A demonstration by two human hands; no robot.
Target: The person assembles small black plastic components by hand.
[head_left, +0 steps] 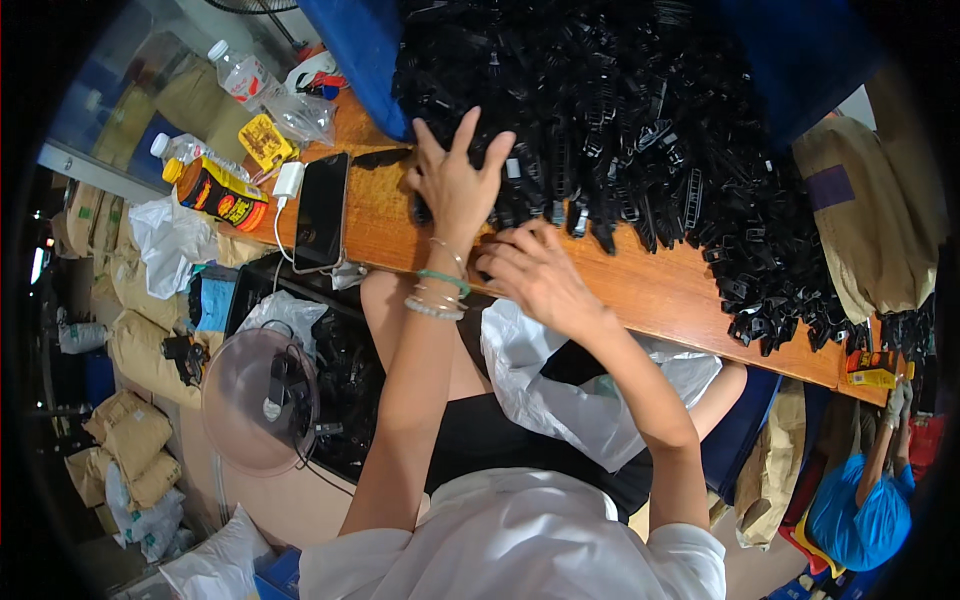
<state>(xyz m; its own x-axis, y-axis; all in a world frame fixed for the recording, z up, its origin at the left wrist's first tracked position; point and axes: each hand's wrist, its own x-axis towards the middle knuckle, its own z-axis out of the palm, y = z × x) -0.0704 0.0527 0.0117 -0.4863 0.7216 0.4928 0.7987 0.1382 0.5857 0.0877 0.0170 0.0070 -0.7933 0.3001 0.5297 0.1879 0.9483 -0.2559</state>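
A large heap of small black plastic parts (pixel 570 90), some like ladder straps and buckles, covers the far side of the wooden table (pixel 670 290). My left hand (pixel 455 185) lies at the heap's near left edge, fingers spread, the fingertips among the black parts; no held piece shows. Just right of it and nearer, my right hand (pixel 540 275) is at the table's front edge with its fingers bent and close together. Whatever is under those fingers is hidden. A white plastic bag (pixel 530 370) rests across my lap below the right hand.
Left on the table are a phone (pixel 320 210), a white charger (pixel 288 180), a yellow-capped jar (pixel 215 190) and plastic bottles (pixel 240 75). A pinkish translucent basin (pixel 255 400) stands lower left. Paper sacks (pixel 865 220) hang at right; another person in blue (pixel 860 510) works there.
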